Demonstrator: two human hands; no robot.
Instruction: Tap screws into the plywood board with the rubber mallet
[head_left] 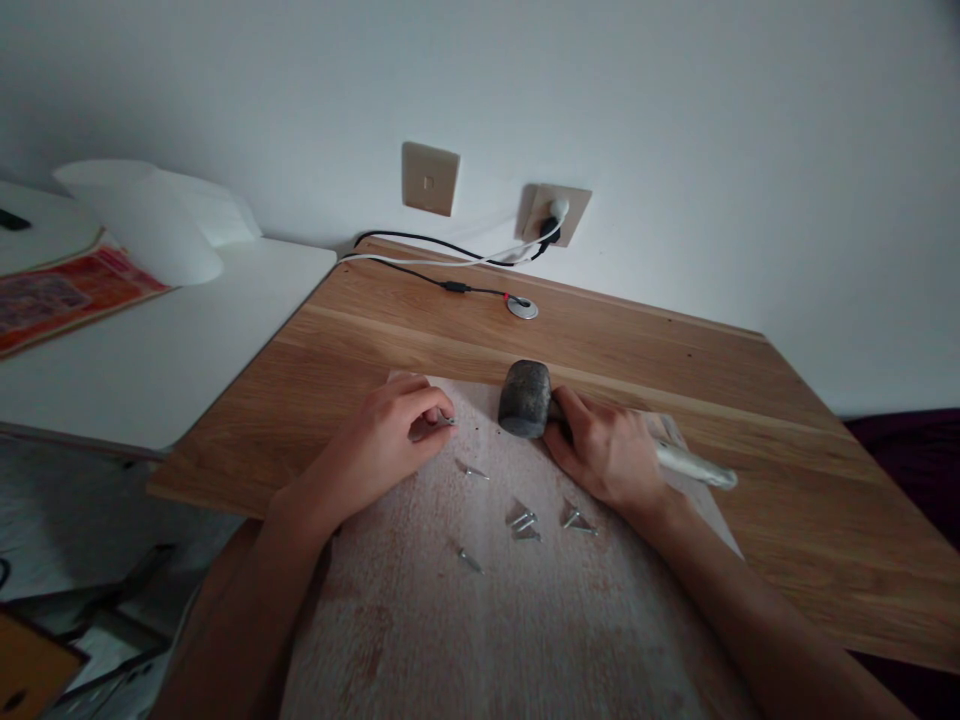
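My left hand [397,425] is pinched over the far left part of a worn whitish board [480,630]. A small silver screw [445,419] shows between its thumb and forefinger, mostly hidden by them. My right hand [604,445] is wrapped around the handle of a rubber mallet [526,398], close below its dark head. The pale end of the handle [694,463] sticks out to the right. On the board between my arms lie several loose screws, among them a single screw [475,472], another nearer me [470,560], and a small group [523,521].
The board rests on a wooden desk [300,385]. Behind it, black and white cables [455,287] run to a wall socket [566,212] and a round cable grommet [523,308]. To the left, a white table [247,310] bears a white roll [161,220] and a red printed sheet [71,292].
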